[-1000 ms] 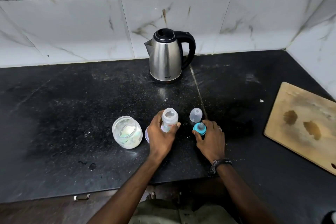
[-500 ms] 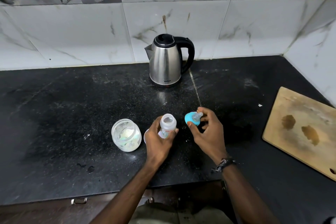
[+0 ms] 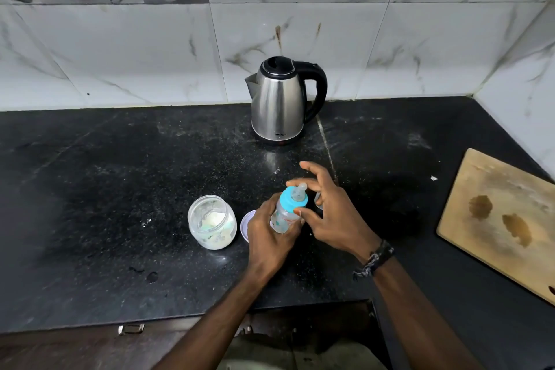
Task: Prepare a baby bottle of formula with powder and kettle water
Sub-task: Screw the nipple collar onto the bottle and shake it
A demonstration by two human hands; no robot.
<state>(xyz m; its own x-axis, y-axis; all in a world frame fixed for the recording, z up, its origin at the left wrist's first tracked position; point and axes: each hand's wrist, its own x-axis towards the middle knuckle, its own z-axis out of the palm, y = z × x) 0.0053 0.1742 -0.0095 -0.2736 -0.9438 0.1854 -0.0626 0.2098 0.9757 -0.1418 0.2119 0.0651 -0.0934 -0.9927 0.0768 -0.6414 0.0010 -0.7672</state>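
My left hand (image 3: 268, 237) grips a small clear baby bottle (image 3: 282, 218), tilted a little to the right above the black counter. A blue collar with a clear teat (image 3: 293, 198) sits on the bottle's mouth. My right hand (image 3: 329, 210) pinches that collar with thumb and fingers, the other fingers spread. An open glass jar (image 3: 212, 223) with white powder stands left of my left hand. Its lid (image 3: 247, 224) lies flat between the jar and the hand. A clear bottle cap (image 3: 317, 201) peeks out behind my right hand. The steel kettle (image 3: 280, 102) stands at the back, handle to the right.
A wooden cutting board (image 3: 500, 219) lies at the right on the black stone counter (image 3: 105, 189). White marble tiles form the back wall and the right corner. The counter's front edge runs just below my forearms, with a drawer handle (image 3: 131, 329) under it.
My right hand picked the blue teat collar up from the counter and set it onto the bottle's mouth. The left hand kept hold of the bottle and tilted it slightly.
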